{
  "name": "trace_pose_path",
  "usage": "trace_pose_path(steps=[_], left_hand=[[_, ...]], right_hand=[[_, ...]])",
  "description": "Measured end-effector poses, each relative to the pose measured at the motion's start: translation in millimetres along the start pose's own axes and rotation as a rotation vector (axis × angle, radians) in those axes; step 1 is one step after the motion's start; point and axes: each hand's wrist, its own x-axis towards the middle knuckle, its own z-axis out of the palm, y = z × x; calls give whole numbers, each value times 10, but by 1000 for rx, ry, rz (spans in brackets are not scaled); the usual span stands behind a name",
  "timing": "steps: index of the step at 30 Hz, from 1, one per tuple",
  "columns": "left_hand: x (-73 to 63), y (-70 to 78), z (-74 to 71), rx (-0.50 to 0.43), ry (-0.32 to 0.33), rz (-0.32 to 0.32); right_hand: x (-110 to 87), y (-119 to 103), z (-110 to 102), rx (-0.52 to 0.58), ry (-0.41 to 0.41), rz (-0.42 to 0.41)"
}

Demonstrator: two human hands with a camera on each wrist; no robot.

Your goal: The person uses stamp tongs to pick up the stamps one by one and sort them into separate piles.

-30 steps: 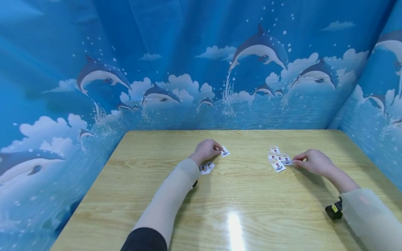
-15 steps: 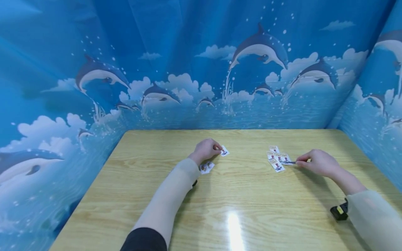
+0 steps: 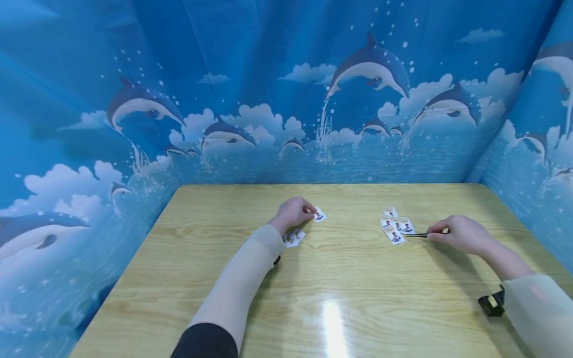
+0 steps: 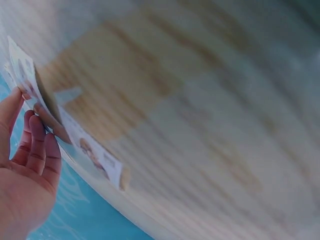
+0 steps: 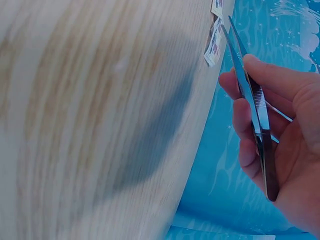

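Note:
My left hand [image 3: 293, 212] pinches the near edge of a small picture card [image 3: 320, 215], a white card with a coloured print. In the left wrist view, thumb and fingers meet at that card [image 4: 26, 75], which tilts up off the table. Beside the wrist lie a few overlapping picture cards [image 3: 294, 238]. Metal tweezers [image 5: 254, 107] are held in my right hand [image 3: 461, 233], between thumb and fingers, their tips apart. They point left at a cluster of several picture cards [image 3: 395, 236], right beside its right edge. Nothing shows between the tips.
Both groups of cards lie on a wood-grain table [image 3: 340, 273] toward its far side. A blue dolphin-print curtain [image 3: 268, 99] stands behind the far edge and along the sides. Each wrist carries a small black camera [image 3: 491, 303].
My right hand has drawn back to the right, away from the card cluster, and more of the tweezers shows. The left hand and its card have hardly moved.

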Motion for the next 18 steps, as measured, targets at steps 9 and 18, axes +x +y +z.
trace_pose_path(steps=[9, 18], left_hand=[[3, 22, 0, -18, -13, -38], [-12, 30, -8, -30, -12, -59]], right_hand=[[3, -6, 18, 3, -60, -7], [26, -82, 22, -12, -99, -9]])
